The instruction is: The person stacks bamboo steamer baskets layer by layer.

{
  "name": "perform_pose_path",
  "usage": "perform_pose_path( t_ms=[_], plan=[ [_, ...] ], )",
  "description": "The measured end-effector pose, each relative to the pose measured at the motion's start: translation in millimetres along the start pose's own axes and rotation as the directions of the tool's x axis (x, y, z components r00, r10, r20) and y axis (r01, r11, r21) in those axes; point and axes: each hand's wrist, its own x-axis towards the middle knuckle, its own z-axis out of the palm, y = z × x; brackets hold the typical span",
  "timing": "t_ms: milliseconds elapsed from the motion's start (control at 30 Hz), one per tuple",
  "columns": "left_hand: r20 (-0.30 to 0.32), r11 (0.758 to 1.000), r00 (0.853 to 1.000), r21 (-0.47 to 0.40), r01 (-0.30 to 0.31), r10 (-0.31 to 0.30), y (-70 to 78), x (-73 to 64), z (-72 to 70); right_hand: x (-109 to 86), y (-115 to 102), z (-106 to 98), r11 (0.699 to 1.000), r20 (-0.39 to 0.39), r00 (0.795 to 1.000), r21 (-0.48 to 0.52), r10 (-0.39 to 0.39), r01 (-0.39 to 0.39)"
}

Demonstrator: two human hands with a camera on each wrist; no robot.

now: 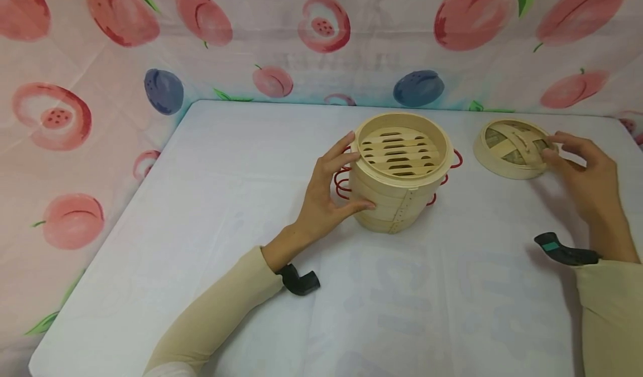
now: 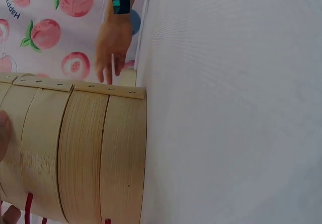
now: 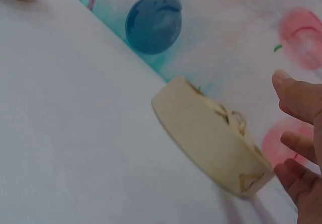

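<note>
A stack of round bamboo steamer baskets (image 1: pixel 402 198) stands on the table with its slatted top tier uncovered. Red loops stick out at its sides. My left hand (image 1: pixel 324 190) holds the stack from its left side, fingers at the upper rim and thumb across the front wall. In the left wrist view the stacked tiers (image 2: pixel 83 148) fill the lower left, with only bits of that hand showing. The woven bamboo lid (image 1: pixel 512 167) lies to the right of the stack. Over its right edge is my right hand (image 1: pixel 585 167), fingers spread and fingertips right at the rim.
A white cloth covers the table (image 1: pixel 226 198). Behind and to the left hangs a fruit-printed curtain (image 1: pixel 372 53), meeting the table's back edge just past the stack and lid. Black curved pieces (image 1: pixel 301 282) sit at both wrists.
</note>
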Motion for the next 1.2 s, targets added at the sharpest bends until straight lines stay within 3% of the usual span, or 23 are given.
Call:
perform_pose_path(
  t_ms=[133,233,433,700,1200],
  plan=[
    [0.001,1.0,1.0,0.0,0.005,-0.005,-0.3,-0.1,0.0,0.6,11.0,0.3,0.998,0.024,0.998,-0.031,0.051,-0.051],
    [0.001,1.0,1.0,0.005,0.008,-0.008,0.0,-0.1,-0.3,1.8,17.6,0.1,0.992,0.083,0.992,-0.094,0.09,-0.082],
    [0.002,1.0,1.0,0.009,0.014,-0.014,-0.1,0.0,-0.8,4.5,28.7,0.2,0.966,0.147,0.982,-0.248,0.118,-0.079],
    [-0.001,1.0,1.0,0.013,0.019,-0.019,-0.2,-0.2,-0.6,5.1,33.6,0.2,0.962,0.146,0.981,-0.26,0.126,-0.085],
    [-0.003,1.0,1.0,0.02,0.016,-0.015,1.1,0.0,-0.3,-2.3,12.3,11.9,0.969,0.139,0.977,-0.209,0.16,-0.129]
  ],
)
